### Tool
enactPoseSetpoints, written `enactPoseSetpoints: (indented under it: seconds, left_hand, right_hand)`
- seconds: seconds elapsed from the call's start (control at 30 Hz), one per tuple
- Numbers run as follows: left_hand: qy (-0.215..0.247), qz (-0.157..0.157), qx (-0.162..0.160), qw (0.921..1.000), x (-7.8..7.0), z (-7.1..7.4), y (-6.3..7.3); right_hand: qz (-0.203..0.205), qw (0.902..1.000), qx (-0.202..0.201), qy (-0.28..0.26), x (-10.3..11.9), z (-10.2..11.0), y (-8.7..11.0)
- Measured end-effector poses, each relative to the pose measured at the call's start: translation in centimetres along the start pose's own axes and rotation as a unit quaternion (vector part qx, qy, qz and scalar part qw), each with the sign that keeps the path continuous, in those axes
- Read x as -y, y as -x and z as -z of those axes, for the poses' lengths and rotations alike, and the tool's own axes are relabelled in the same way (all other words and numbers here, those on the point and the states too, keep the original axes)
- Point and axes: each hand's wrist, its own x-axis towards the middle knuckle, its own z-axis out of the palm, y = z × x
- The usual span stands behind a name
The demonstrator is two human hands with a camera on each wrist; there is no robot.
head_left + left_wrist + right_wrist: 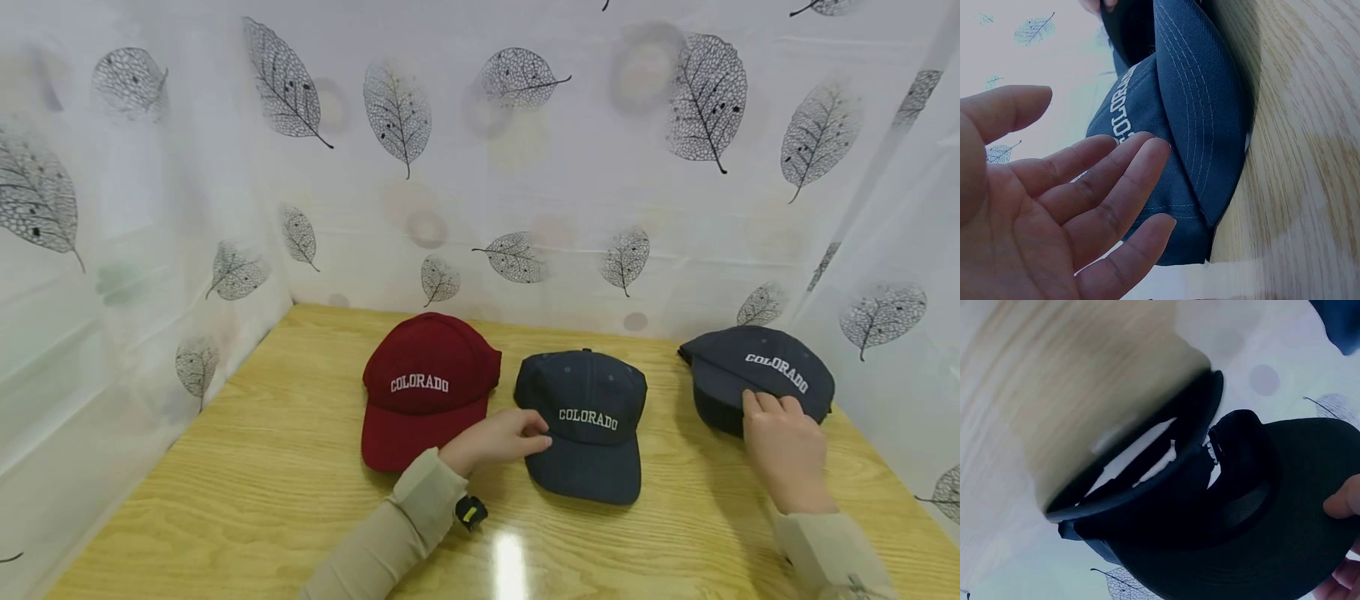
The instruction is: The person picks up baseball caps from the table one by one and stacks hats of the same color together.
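Observation:
In the head view, a dark navy cap (pixel 765 343) with white COLORADO lettering is tilted at the right. My right hand (pixel 786 454) pinches its brim (pixel 1297 462), thumb against the dark underside in the right wrist view. Beneath it a dark curved edge (pixel 1141 503) touches the table; I cannot tell whether that is a second cap. A second navy COLORADO cap (pixel 585 471) sits in the middle, brim toward me. Beside its left edge is my left hand (pixel 498 437), palm visible and fingers loosely bent, holding nothing in the left wrist view.
A red COLORADO cap (pixel 431 343) lies left of the middle cap, partly behind my left forearm. The wooden table (pixel 247 467) is bordered at the back and sides by a pale leaf-print curtain (pixel 465 192). A black wrist device (pixel 471 512) shows at the left cuff.

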Motion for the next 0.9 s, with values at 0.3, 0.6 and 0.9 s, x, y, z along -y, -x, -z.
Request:
enactPoseSetpoints:
  seconds: [0.3,0.6,0.9]
  left_hand:
    - [-0.01,-0.009,-0.006,0.9999,-0.1,0.2,0.0]
    - [-0.011,-0.019,-0.021,0.9995,-0.1,0.6,0.1]
    - [0.006,-0.037,-0.091,0.9951,0.0,1.8,0.3]
  right_hand:
    - [-0.028,0.996,-0.082,-0.021,1.4,1.8,-1.0]
    - [-0.009,0.9907,-0.127,-0.048,4.6,4.0,-2.7]
    - [0.013,0.9749,-0.195,-0.106,8.4,5.5,-4.1]
